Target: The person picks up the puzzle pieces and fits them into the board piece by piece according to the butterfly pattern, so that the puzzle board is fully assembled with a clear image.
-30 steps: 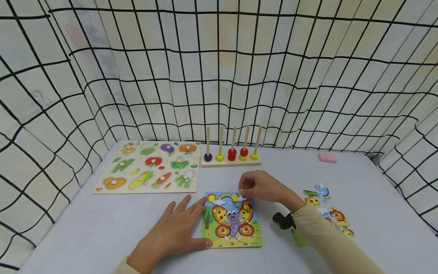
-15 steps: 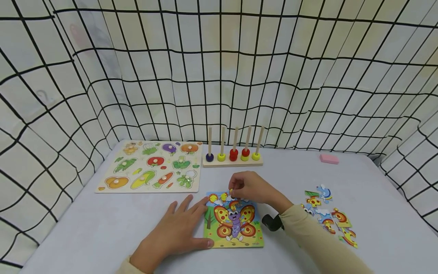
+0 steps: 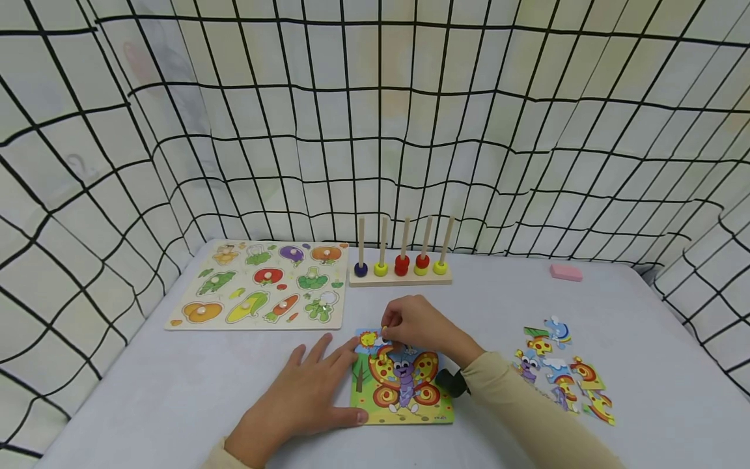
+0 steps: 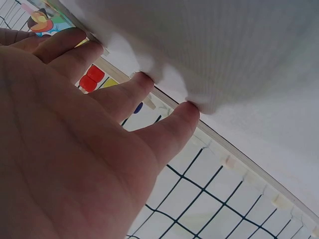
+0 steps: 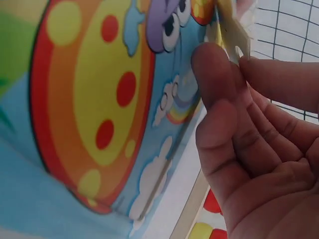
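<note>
Behind and left of the square, printed butterfly board [image 3: 381,414] lies a pale wooden vegetable puzzle [image 3: 291,275]. The left hand [image 3: 305,394], fingers spread, touches the board's left edge. Behind the board stands a wooden bead rack [image 3: 401,280]; over its upper part, the right hand [image 3: 420,327] pinches a thin puzzle piece [image 5: 232,31]. Right of the board lie loose, colourful flat pieces [image 3: 588,375]; farther back, a pink block [image 3: 566,272].

No legible text, labels or numbers — only a tiny dark print [image 3: 440,417] on the butterfly puzzle board [image 3: 404,394], at its near right corner, just inside the near edge — too small to read.
</note>
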### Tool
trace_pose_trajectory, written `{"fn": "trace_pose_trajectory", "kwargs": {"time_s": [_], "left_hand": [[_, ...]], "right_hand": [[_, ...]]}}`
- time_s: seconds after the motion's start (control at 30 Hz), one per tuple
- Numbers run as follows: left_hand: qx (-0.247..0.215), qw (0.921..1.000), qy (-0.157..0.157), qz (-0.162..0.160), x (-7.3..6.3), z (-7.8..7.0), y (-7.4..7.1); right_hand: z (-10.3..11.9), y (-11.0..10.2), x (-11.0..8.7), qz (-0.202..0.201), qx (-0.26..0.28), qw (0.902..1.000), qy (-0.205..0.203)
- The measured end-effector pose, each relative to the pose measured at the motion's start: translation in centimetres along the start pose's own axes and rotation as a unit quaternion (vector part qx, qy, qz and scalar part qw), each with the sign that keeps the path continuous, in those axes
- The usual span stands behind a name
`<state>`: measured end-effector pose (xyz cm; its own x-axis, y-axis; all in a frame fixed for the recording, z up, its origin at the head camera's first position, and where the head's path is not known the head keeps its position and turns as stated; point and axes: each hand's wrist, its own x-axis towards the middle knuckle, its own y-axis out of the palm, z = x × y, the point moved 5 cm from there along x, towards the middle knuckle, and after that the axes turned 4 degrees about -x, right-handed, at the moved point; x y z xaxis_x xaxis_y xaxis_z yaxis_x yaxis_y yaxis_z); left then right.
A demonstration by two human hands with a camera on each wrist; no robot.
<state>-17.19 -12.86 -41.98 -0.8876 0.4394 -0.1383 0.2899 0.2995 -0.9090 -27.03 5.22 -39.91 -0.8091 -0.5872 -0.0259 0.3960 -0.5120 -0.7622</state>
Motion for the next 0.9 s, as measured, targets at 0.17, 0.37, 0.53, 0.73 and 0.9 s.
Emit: {"fn": "trace_pose_trajectory", "kwargs": {"time_s": [0.17,0.37,0.53,0.73,0.9], "left_hand": [[-0.001,1.0,-0.001,-0.001,0.0,0.0,0.0],[-0.005,1.0,-0.002,0.0,0.0,0.0,0.0],[-0.001,1.0,0.0,0.002,0.0,-0.1,0.0],[0.004,1.0,0.006,0.0,0.0,-0.1,-0.1],[0.0,1.0,0.005,0.002,0.0,-0.1,-0.1]], "right_hand": [[0.2,0.4,0.0,-0.003,-0.008,1.0,0.001],[0.4,0.8,0.3,-0.007,-0.033,0.9994,0.009],[0.6,1.1,0.5,-0.01,-0.053,0.9985,0.005],[0.9,1.3,0.4,-0.011,-0.069,0.9975,0.0],[1.0,1.6,0.5,-0.005,-0.084,0.9964,0.0]]}}
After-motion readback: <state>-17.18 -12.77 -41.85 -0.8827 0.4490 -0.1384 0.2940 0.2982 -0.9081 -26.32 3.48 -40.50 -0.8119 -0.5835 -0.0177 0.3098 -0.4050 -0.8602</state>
